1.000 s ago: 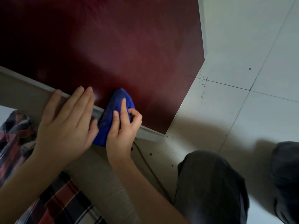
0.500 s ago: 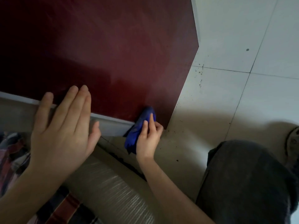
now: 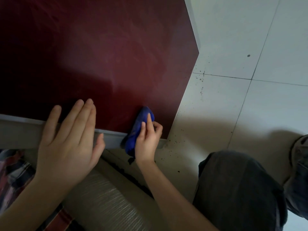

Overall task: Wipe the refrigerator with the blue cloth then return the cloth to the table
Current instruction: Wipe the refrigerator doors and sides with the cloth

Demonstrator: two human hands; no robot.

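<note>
The refrigerator's dark red panel [image 3: 103,55] fills the upper left, with a grey strip along its lower edge. A bunched blue cloth [image 3: 138,127] lies against the panel's bottom right part, over the grey strip. My right hand [image 3: 147,139] grips the cloth, fingers curled round it. My left hand [image 3: 66,139] rests flat with straight fingers on the lower edge of the panel, left of the cloth. The table is out of view.
White floor tiles [image 3: 250,105] with dark specks of dirt spread to the right of the refrigerator. My knee in dark trousers [image 3: 238,189] is at the lower right. A ribbed grey surface [image 3: 106,202] and plaid fabric [image 3: 15,172] lie at the lower left.
My right hand slid the cloth rightward along the panel's lower edge toward the corner, then a little back up. My left hand stayed flat on the edge.
</note>
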